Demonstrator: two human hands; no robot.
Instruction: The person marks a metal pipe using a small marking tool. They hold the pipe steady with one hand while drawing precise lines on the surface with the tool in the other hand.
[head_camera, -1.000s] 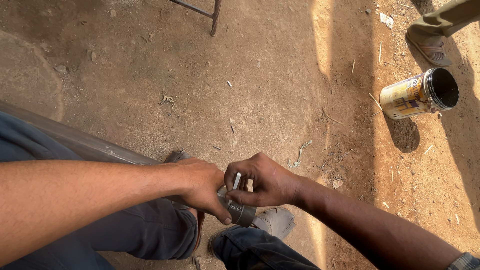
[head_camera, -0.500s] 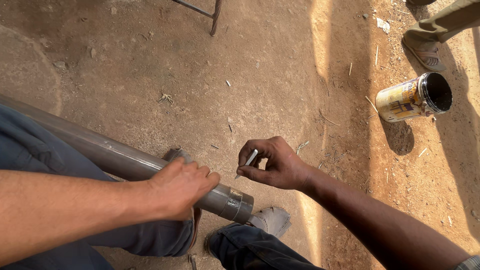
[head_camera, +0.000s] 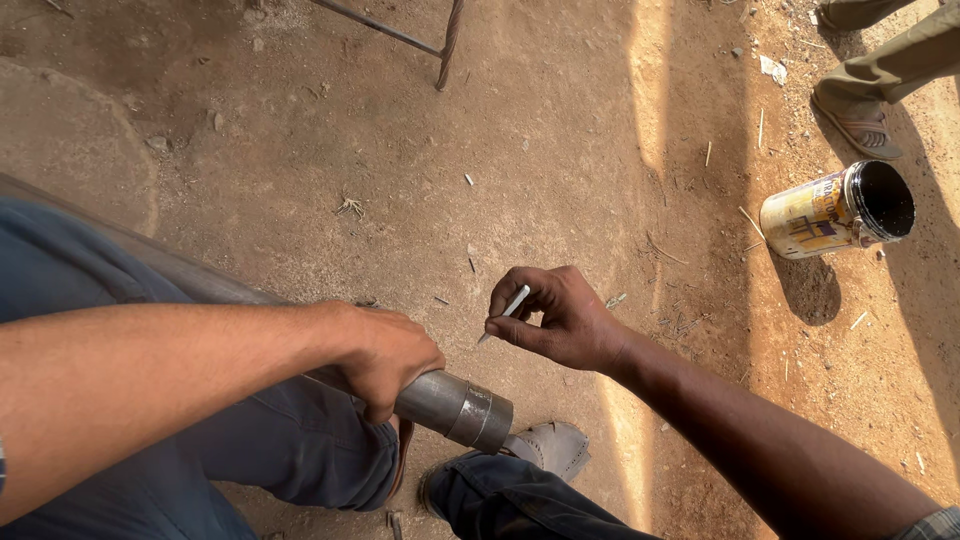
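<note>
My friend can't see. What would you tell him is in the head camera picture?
A person's left hand grips a grey metal pipe across their lap, while the right hand pinches a small nail above dusty ground. An open tin can lies on its side nearby.

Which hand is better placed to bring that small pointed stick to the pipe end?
Right. The right hand already pinches the stick, just above the pipe end. The left hand grips the pipe.
</note>
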